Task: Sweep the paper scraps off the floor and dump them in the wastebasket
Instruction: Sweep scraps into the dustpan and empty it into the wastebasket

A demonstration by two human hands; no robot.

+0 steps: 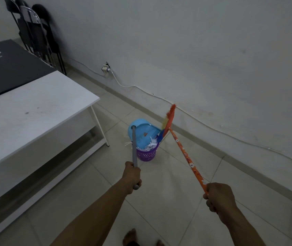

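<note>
Left hand (132, 176) grips tipped dustpan (144, 133); right hand (218, 197) grips broom (186, 153). Risk: paper scraps (149, 144) spilling past narrow wastebasket (147, 154) rim.

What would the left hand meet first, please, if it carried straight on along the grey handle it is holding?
Probably the purple wastebasket: the left hand points up the grey handle toward the tipped blue dustpan above the basket. Only bare floor tiles show between, though depth is hard to judge.
</note>
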